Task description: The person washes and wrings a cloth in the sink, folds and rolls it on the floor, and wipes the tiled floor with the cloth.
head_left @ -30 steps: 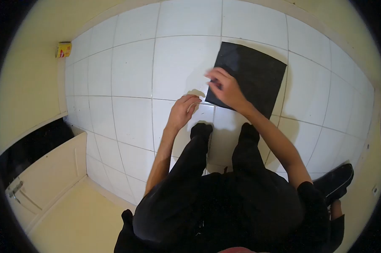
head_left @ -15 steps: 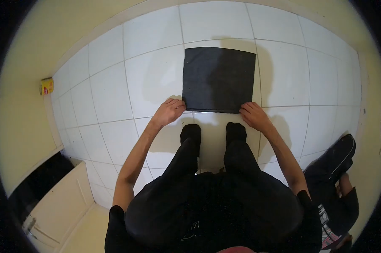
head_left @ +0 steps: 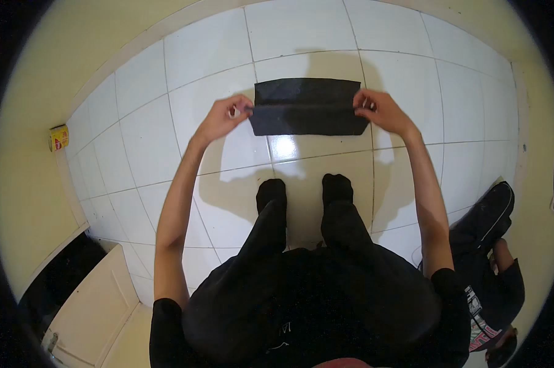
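A dark cloth (head_left: 307, 119) is being held over the white tiled floor, in front of my feet. Its near edge is lifted and carried toward the far side, so the piece looks bent in two with a band of it showing beyond the raised edge. My left hand (head_left: 226, 116) pinches the left corner of that edge between thumb and fingers. At the right corner, my right hand (head_left: 380, 110) grips the same edge in a pinch. How the underside lies on the floor is hidden.
My feet in black socks (head_left: 271, 193) rest on the tiles (head_left: 313, 208). Another person (head_left: 488, 288) in dark clothes sits at the lower right. A yellow tin (head_left: 58, 138) stands by the left wall, and an open door (head_left: 90, 306) is at lower left.
Both hands have moved away from me, lifting the cloth's near edge up and over. The cloth lay flat as a near square before; now it is bent and looks shorter.
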`<state>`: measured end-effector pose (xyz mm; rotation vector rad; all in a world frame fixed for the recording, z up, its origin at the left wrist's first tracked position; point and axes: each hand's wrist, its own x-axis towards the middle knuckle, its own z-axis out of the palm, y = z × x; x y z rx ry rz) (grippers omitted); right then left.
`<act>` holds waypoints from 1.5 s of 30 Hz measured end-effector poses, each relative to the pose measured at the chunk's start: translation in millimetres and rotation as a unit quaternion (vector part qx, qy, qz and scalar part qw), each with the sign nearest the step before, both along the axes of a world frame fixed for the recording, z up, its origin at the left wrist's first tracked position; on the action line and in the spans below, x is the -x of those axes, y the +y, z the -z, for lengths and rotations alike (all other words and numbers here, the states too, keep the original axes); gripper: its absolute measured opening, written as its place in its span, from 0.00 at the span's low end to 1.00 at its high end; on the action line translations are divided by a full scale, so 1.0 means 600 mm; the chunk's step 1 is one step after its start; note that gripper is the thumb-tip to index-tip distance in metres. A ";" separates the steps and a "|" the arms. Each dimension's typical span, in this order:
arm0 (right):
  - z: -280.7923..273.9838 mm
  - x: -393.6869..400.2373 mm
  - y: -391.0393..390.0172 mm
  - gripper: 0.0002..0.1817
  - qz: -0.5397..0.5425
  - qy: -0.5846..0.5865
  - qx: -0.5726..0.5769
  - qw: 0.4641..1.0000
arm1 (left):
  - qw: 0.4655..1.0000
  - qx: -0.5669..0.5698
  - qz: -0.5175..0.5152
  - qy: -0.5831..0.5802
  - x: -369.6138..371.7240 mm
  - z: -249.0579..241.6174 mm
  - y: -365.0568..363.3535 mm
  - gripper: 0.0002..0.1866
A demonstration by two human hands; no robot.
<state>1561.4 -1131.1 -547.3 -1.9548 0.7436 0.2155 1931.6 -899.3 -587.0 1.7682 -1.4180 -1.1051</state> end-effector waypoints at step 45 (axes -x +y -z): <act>0.171 -0.015 0.019 0.10 0.068 -0.157 0.401 0.900 | 0.959 0.091 0.100 -0.248 0.019 0.066 -0.113 0.11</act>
